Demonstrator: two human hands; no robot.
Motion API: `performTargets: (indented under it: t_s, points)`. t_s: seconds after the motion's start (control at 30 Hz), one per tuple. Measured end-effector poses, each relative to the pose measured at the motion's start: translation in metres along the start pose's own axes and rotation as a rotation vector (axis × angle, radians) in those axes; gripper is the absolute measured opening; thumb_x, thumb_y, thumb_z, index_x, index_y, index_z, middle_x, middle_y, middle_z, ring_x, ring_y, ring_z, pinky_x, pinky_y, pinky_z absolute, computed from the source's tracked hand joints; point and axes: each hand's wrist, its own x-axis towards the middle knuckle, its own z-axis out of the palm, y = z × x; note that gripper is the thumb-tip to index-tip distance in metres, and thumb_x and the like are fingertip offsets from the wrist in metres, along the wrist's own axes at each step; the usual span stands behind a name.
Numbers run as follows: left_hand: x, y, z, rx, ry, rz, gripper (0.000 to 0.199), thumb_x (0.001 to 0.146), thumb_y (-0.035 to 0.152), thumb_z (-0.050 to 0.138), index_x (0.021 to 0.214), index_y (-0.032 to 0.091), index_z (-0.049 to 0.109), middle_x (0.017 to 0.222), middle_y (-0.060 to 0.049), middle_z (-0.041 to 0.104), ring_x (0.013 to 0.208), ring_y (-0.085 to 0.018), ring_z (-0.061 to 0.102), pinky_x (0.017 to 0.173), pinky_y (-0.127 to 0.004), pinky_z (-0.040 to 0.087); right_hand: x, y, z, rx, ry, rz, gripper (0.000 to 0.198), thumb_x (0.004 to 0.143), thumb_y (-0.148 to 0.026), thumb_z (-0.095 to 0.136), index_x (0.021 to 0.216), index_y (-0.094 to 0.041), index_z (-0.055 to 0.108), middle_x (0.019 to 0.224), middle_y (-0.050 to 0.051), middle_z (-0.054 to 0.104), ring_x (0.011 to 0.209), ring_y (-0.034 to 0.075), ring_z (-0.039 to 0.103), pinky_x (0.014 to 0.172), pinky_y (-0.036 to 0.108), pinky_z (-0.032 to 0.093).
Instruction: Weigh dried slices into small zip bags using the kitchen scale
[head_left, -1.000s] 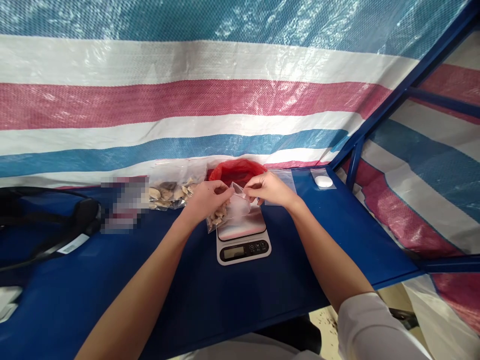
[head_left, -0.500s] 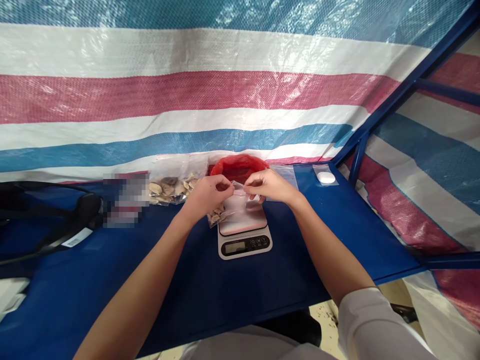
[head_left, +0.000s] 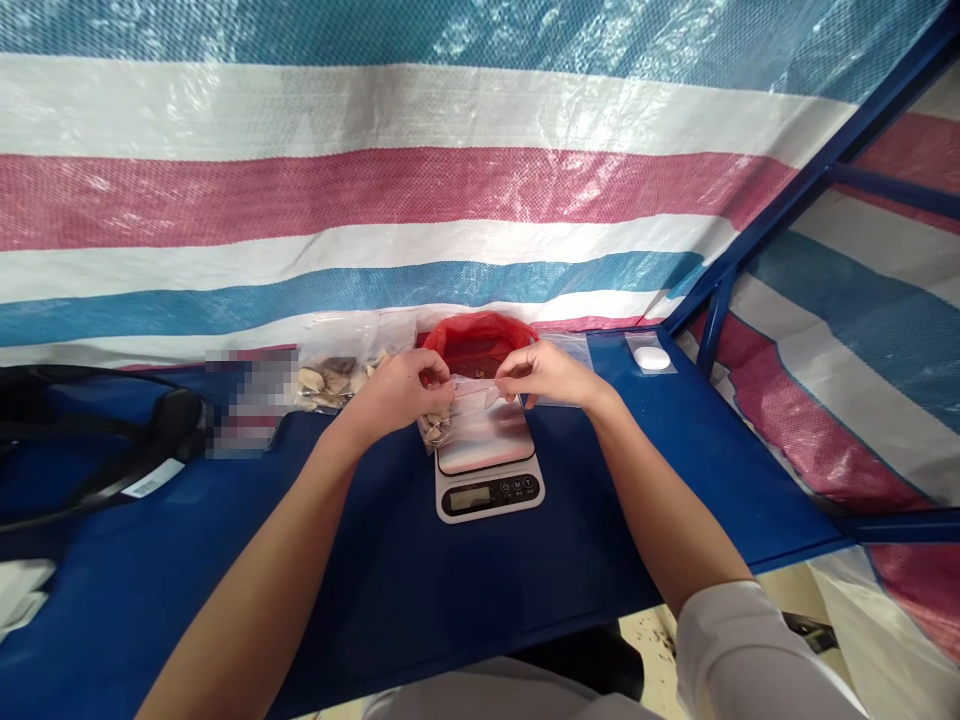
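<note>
Between my hands a clear plastic bag (head_left: 437, 428) is stretched by its top edge, with pale brown dried slices at its lower left. My left hand (head_left: 409, 392) pinches the bag's left corner, and my right hand (head_left: 541, 372) pinches the right corner. Below the bag is a white kitchen scale (head_left: 491, 490) with a dark display and several buttons; its pan lies partly behind the clear film. Just behind my hands stands an open red plastic bag (head_left: 480, 328), with some dark brown contents low inside.
Filled clear bags of dried slices (head_left: 324, 382) lie left of my left hand. A black strap (head_left: 169, 430) is farther left. A small bag with a white round item (head_left: 652, 358) lies at right on the blue table (head_left: 675, 470). Striped sheeting (head_left: 360, 190) rises behind.
My hands have spread apart, the left moving left and the right slightly right, pulling the bag's top edge wider. The scale stays put.
</note>
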Motion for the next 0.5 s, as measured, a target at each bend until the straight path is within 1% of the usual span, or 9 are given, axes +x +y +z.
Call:
performTargets:
  t_s: [0.1, 0.17, 0.23, 0.33, 0.4, 0.5]
  points:
    - [0.001, -0.002, -0.001, -0.007, -0.022, 0.068, 0.018, 0.079, 0.039, 0.066, 0.079, 0.021, 0.067, 0.087, -0.004, 0.071, 0.078, -0.019, 0.062, 0.072, -0.029, 0.047, 0.0, 0.0, -0.001, -0.004, -0.001, -0.006, 0.016, 0.079, -0.032, 0.07, 0.083, -0.018, 0.076, 0.073, 0.002, 0.072, 0.067, 0.015, 0.067, 0.05, 0.019, 0.054]
    - [0.0, -0.004, -0.002, -0.031, -0.033, 0.102, 0.024, 0.083, 0.044, 0.065, 0.089, 0.021, 0.07, 0.097, -0.005, 0.072, 0.085, -0.021, 0.064, 0.079, -0.031, 0.049, 0.0, 0.0, -0.002, -0.01, 0.006, -0.017, 0.017, 0.08, -0.034, 0.07, 0.083, -0.018, 0.076, 0.076, 0.003, 0.073, 0.069, 0.015, 0.068, 0.051, 0.019, 0.054]
    - [0.0, -0.005, -0.002, -0.054, -0.046, 0.114, 0.037, 0.084, 0.052, 0.065, 0.106, 0.022, 0.071, 0.11, -0.007, 0.072, 0.095, -0.023, 0.065, 0.087, -0.033, 0.05, 0.0, 0.001, -0.002, -0.023, 0.012, -0.028, 0.018, 0.081, -0.035, 0.069, 0.083, -0.018, 0.076, 0.079, 0.003, 0.074, 0.071, 0.016, 0.069, 0.052, 0.019, 0.054]
    - [-0.001, -0.007, 0.001, -0.067, -0.103, 0.11, 0.061, 0.079, 0.059, 0.071, 0.129, 0.026, 0.064, 0.128, -0.008, 0.068, 0.113, -0.028, 0.063, 0.099, -0.037, 0.048, 0.001, 0.003, -0.002, -0.036, 0.015, -0.036, 0.019, 0.082, -0.037, 0.069, 0.083, -0.019, 0.076, 0.08, 0.003, 0.075, 0.071, 0.016, 0.07, 0.053, 0.02, 0.054]
    - [-0.001, -0.01, 0.004, -0.061, -0.145, 0.1, 0.072, 0.073, 0.06, 0.077, 0.135, 0.027, 0.061, 0.13, -0.008, 0.067, 0.115, -0.03, 0.063, 0.102, -0.039, 0.047, 0.002, 0.004, -0.002, -0.038, 0.021, -0.047, 0.021, 0.083, -0.038, 0.068, 0.084, -0.019, 0.076, 0.081, 0.003, 0.075, 0.07, 0.016, 0.069, 0.053, 0.021, 0.054]
    - [0.0, -0.013, 0.01, -0.048, -0.148, 0.102, 0.074, 0.07, 0.057, 0.08, 0.135, 0.027, 0.061, 0.128, -0.009, 0.068, 0.114, -0.032, 0.064, 0.103, -0.041, 0.048, 0.002, 0.006, -0.004, -0.066, 0.058, -0.074, 0.021, 0.084, -0.038, 0.068, 0.086, -0.019, 0.078, 0.084, 0.003, 0.076, 0.068, 0.016, 0.068, 0.055, 0.023, 0.054]
